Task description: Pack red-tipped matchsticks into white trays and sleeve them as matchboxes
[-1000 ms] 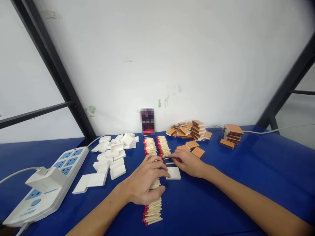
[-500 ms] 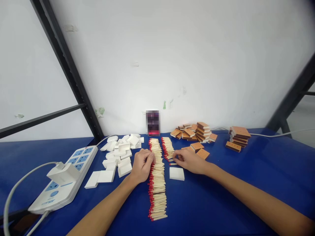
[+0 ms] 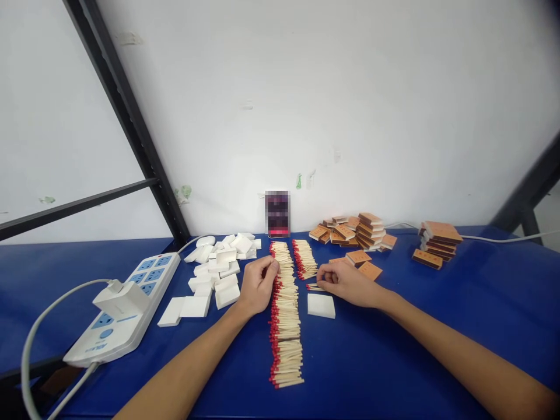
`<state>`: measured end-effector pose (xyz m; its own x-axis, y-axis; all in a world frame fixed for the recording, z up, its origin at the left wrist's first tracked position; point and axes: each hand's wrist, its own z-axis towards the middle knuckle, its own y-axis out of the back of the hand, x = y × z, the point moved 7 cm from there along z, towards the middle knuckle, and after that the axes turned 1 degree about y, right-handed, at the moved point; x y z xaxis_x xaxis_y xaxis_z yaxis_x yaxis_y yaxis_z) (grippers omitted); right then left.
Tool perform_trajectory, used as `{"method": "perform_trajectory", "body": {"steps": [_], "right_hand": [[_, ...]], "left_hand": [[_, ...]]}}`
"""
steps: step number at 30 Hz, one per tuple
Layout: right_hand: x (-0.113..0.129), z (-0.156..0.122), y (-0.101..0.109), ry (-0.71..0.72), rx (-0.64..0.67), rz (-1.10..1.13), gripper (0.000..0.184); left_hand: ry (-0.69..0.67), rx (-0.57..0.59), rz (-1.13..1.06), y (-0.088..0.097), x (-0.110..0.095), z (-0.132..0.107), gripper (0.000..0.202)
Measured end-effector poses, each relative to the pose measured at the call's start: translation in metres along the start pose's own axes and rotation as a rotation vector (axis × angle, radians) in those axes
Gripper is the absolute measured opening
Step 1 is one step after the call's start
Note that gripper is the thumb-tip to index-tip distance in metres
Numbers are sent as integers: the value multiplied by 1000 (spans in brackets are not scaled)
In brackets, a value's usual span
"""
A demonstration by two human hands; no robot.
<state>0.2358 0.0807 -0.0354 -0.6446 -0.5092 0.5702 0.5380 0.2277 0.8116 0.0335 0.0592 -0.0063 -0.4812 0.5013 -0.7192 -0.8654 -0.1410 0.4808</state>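
A long row of red-tipped matches (image 3: 285, 318) runs down the middle of the blue table (image 3: 394, 350), with a shorter row (image 3: 304, 258) beside it at the back. My left hand (image 3: 258, 284) rests curled against the left side of the long row, fingertips pinched on matches near its far end. My right hand (image 3: 347, 282) lies by the near end of the short row, fingers pinching a few loose matches (image 3: 313, 287). One white inner tray (image 3: 321, 305) lies just in front of my right hand.
A heap of white trays (image 3: 214, 271) lies to the left. Orange matchbox sleeves are piled at the back (image 3: 354, 230) and stacked at the right (image 3: 437, 243). A white power strip (image 3: 125, 309) with a plugged adapter sits far left. A black frame post (image 3: 131, 128) slants behind.
My left hand has lifted off the middle of the long row and moved to its far end, fingers now curled. The right hand has stayed near the short row. The view has shifted left.
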Motion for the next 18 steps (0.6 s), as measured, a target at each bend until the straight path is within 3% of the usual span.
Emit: {"method": "perform_trajectory", "body": {"steps": [18], "right_hand": [[2, -1, -2, 7, 5, -24, 25]], "left_hand": [[137, -19, -190, -1, 14, 5, 39]]}}
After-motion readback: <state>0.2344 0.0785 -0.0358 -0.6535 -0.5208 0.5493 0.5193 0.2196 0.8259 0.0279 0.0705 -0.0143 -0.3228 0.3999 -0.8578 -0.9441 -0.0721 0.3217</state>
